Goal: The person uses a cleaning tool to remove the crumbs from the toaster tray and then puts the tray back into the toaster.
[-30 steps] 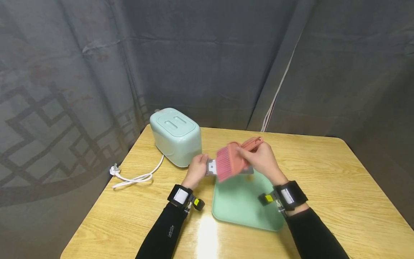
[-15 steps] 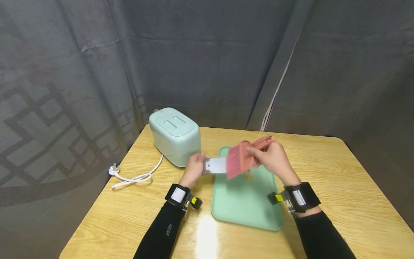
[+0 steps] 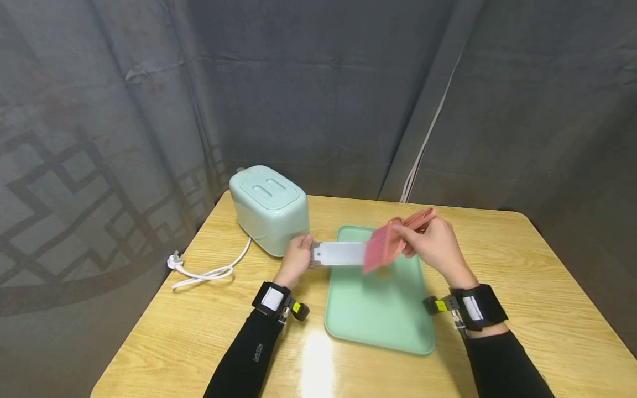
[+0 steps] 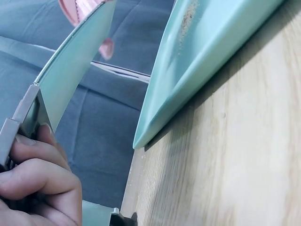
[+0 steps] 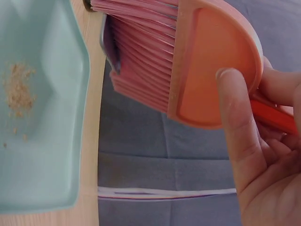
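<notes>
My left hand (image 3: 297,258) grips the end of a flat metal crumb tray (image 3: 340,254), which it holds level above a mint-green tray (image 3: 375,326). In the left wrist view its fingers (image 4: 47,176) curl round the crumb tray's grey end. My right hand (image 3: 440,246) holds a pink brush (image 3: 394,243) by the handle, thumb laid on its orange back. The bristles (image 5: 146,52) reach over the crumb tray's right end and hide it in the head view. Brown crumbs (image 5: 19,89) lie in the green tray below.
A mint toaster (image 3: 271,213) stands at the back left, close to my left hand. Its white cord and plug (image 3: 209,273) lie on the wooden table (image 3: 522,276). Grey curtains (image 3: 318,110) hang behind the table.
My right hand and the brush have moved right along the crumb tray, uncovering more of its surface. My left hand has shifted slightly left, still gripping the crumb tray.
</notes>
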The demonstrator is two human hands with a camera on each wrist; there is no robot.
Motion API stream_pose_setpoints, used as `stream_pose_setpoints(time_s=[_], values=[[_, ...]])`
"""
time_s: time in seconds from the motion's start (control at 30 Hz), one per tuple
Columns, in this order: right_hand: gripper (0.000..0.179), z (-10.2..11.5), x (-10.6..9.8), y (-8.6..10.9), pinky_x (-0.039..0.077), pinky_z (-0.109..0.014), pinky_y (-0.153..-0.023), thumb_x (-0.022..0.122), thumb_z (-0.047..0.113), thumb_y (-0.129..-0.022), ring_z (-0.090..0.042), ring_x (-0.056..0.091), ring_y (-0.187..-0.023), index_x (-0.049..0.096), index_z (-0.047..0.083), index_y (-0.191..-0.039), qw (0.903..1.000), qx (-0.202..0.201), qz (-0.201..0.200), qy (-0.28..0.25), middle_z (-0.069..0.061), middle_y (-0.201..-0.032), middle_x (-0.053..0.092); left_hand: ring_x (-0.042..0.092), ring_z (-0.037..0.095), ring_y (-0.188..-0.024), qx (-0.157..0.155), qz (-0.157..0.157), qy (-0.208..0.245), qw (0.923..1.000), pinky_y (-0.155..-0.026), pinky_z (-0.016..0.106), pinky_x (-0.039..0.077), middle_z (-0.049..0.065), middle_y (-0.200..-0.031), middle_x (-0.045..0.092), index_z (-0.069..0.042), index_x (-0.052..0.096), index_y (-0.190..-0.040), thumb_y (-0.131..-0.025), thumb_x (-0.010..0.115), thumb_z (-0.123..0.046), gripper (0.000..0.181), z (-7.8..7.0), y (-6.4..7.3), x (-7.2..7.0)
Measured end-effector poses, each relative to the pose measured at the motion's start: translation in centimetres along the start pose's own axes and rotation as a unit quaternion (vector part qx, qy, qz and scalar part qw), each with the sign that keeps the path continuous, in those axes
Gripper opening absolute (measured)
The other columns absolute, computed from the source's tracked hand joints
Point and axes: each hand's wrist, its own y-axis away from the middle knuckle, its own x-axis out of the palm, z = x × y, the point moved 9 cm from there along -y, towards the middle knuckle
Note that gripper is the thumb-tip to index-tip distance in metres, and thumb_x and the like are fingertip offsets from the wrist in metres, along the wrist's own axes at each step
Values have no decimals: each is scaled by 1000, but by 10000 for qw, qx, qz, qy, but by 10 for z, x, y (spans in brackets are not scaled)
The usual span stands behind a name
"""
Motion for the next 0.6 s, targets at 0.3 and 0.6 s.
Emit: stream_pose_setpoints(time_s=[0.3,0.6], values=[[41,3,-5,2,52,-31,-52,74,47,-91,-26,68,-54,70,7,-97,9989,-71,-162,424,-3,-65,69,60,25,-100,-7,-21,-97,10000,-86,38,49,14,-112,64,2,65,-116,-111,39,-27,39,1,0,0],[38,5,-7,6,50,-32,-47,78,43,-90,-21,63,-46,64,8,-89,9975,-207,-394,555,-5,-64,66,59,24,-97,-13,-28,-110,9999,-79,32,48,14,-110,64,2,65,-117,-111,38,-27,40,0,0,0]])
